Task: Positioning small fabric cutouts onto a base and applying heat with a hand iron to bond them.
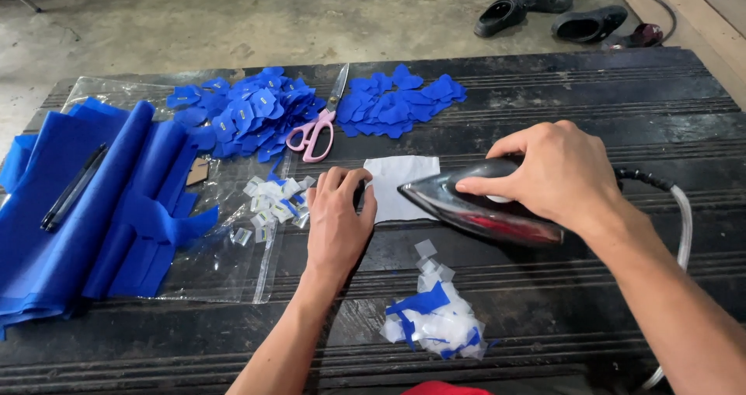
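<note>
The right hand (563, 173) is wrapping its fingers over the handle of a dark clothes iron (474, 204), clamped firmly on it, and the iron's pointed tip is resting on the right edge of a white fabric patch (398, 181) lying on the black counter (559, 107). The left hand (336, 220) is lying flat, fingers together and holding nothing, with its fingertips pressing down at the left edge of the same patch. Just left of that hand, small folded white labels (273, 200) are sitting on a clear plastic sheet (225, 267). Pink-handled scissors (315, 131) are lying between two heaps of blue cut pieces, one heap (245, 111) carrying labels and the other heap (400, 99) plain. Folded blue cloth (85, 208) is stretching along the left side with a black pen (74, 187) on top. Near the front edge, a pile of white and blue scraps (435, 321) is resting. Dark sandals (556, 10) are sitting on the concrete floor beyond
</note>
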